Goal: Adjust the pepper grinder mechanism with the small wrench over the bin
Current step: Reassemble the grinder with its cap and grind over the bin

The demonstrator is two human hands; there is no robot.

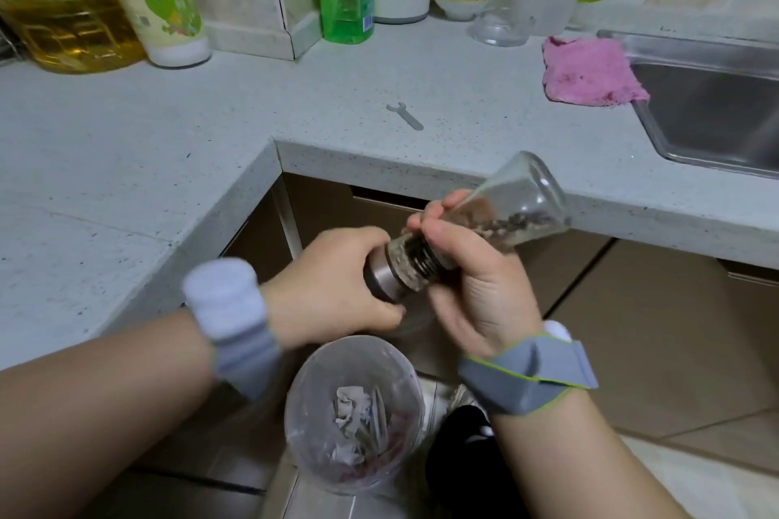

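While both hands were busy over the bin [353, 413], the pepper grinder [463, 229] was held tilted in the air, its glass base pointing up and to the right and its metal top down and to the left, just in front of the counter edge. Peppercorns had pooled along the lower side of the glass body. The left hand [337, 286] was wrapped closed around the steel cap end, a bit motion-blurred, so I couldn't make out the exact finger placement. The right hand [472, 278] was curled around the neck of the grinder where the glass meets the metal, fingers pressed on it from the far side and thumb nearer me. Both wrists had grey strap bands on. The small wrench [404, 116] wasn't in either hand; it was lying flat on the speckled countertop [168, 147], farther back and well apart from the grinder. The bin sat on the floor directly below the hands, with crumpled paper scraps inside. Further right on the counter was a pink cloth [590, 71] right beside the steel sink [716, 105], and at the far left an oil bottle [63, 21].
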